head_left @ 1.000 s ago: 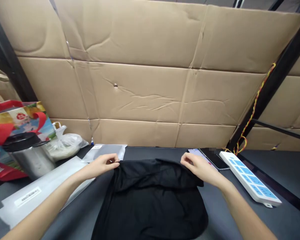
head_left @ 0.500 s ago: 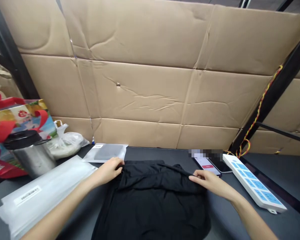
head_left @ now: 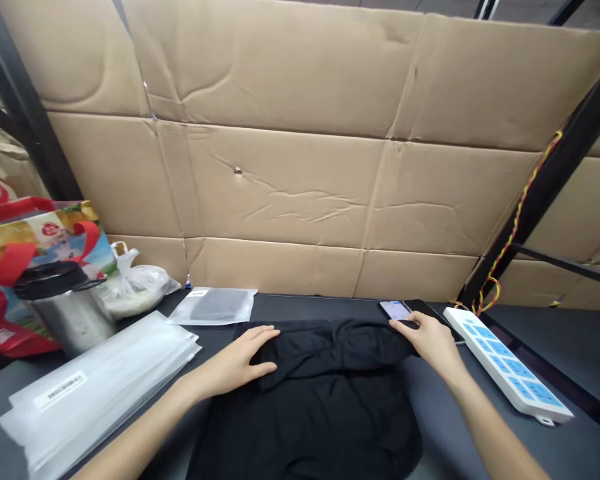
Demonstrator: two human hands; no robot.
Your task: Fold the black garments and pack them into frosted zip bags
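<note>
A black garment point(head_left: 325, 413) lies spread in front of me, its far edge turned over in a wrinkled fold. My left hand point(head_left: 247, 360) rests on the left part of that fold, fingers stretched out and the thumb apart. At the far right corner, my right hand point(head_left: 433, 340) has thumb and fingers closed on the cloth. Just behind the right hand is a phone point(head_left: 393, 309) with a lit screen, partly hidden. The garment's near edge runs out of the picture.
White plastic packets point(head_left: 95, 387) lie at the left, one with a barcode label. A flat clear pouch point(head_left: 215, 305) is at the back. A steel mug point(head_left: 73, 320), a tied plastic bag point(head_left: 140, 287) and a shopping bag point(head_left: 10, 293) stand far left. A power strip point(head_left: 510, 367) lies right.
My left hand has moved right and spread flatter over the cloth. The right hand has shifted right and slightly back, and the garment's far edge is now folded over more evenly.
</note>
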